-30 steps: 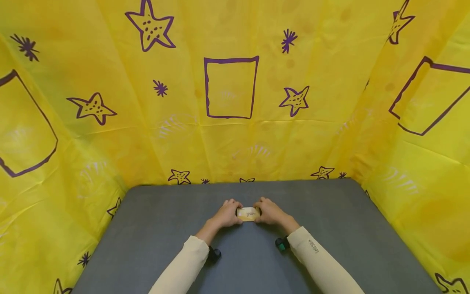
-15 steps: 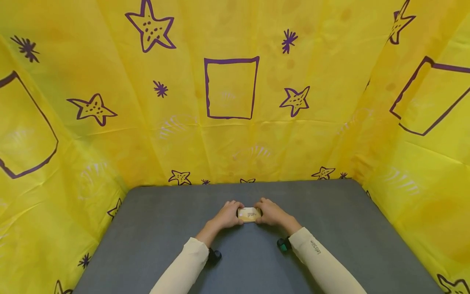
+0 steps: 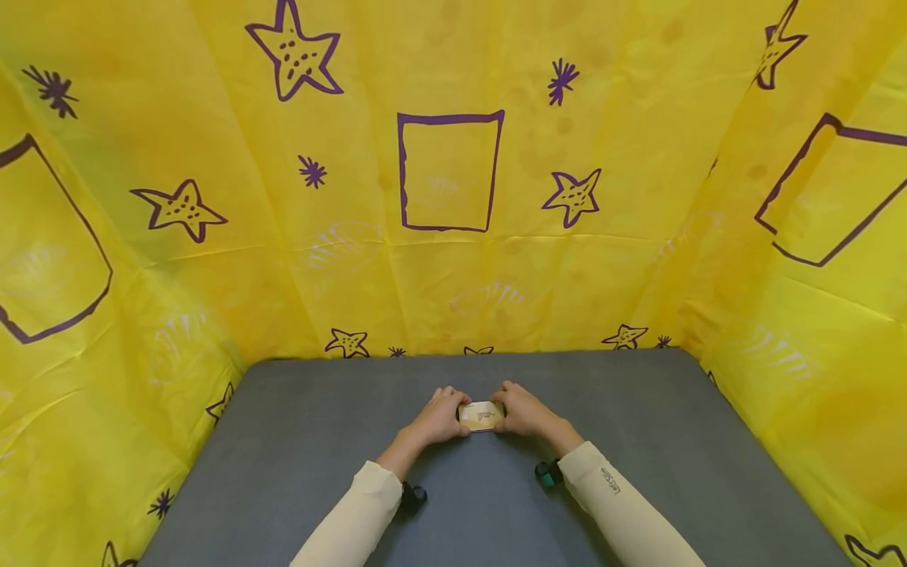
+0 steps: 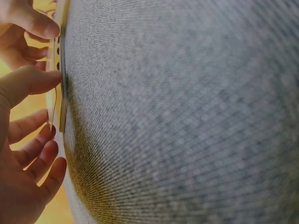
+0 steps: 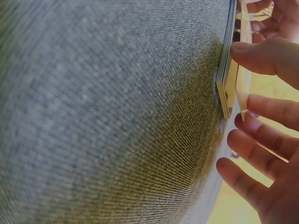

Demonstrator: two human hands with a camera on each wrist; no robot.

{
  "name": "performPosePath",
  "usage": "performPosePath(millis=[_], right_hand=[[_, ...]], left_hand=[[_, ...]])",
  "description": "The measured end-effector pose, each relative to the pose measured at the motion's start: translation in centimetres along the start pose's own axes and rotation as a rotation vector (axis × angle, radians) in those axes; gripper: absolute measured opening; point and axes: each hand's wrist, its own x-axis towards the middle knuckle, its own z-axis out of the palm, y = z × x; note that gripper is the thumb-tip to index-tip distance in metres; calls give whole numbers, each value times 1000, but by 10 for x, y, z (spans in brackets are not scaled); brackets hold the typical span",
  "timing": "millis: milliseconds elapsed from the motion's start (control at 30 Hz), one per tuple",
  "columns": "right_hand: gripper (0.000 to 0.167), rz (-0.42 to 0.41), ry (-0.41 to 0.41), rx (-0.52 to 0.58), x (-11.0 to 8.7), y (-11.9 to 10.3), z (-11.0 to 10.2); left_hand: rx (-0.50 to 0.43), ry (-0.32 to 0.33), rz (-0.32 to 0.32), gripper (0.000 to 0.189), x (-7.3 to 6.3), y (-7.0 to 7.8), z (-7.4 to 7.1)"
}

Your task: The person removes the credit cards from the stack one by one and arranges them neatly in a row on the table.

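Note:
A thin, pale yellow card (image 3: 482, 416) with dark lettering lies between both hands near the middle of the table. Its left end is held by my left hand (image 3: 441, 414), thumb on the near edge and fingers on the far side. My right hand (image 3: 523, 409) grips the right end the same way. In the right wrist view, the thin card (image 5: 243, 84) stands slightly apart from a flat layered stack (image 5: 224, 88) below it, on the table. The left wrist view shows that stack (image 4: 63, 107) edge-on, close to the left thumb (image 4: 46, 81).
A dark grey, cloth-textured table (image 3: 319, 441) extends around the hands. Yellow fabric (image 3: 453, 291) with purple stars and frames hangs behind it and at both sides. Small dark wrist cameras (image 3: 413, 496) sit under the forearms, which wear cream sleeves (image 3: 354, 512).
Both hands keep almost the same place and hold. The card has shifted very slightly towards the person.

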Motion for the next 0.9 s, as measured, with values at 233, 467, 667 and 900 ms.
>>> performPosePath(millis=[233,467,667,900], right_hand=[[43,-17,-9,-4,1,1,0],[44,-33,0,-9,0,1,1],[46,-45,18,-5,-1,1,1],[46,-29,25,25,-5,-2,0]], left_hand=[[16,0,3,48,-2,3,-3],[28,4,0,49,-3,2,-3],[24,20,6,49,-6,4,-6],[4,42,23,52,-12,3,-9]])
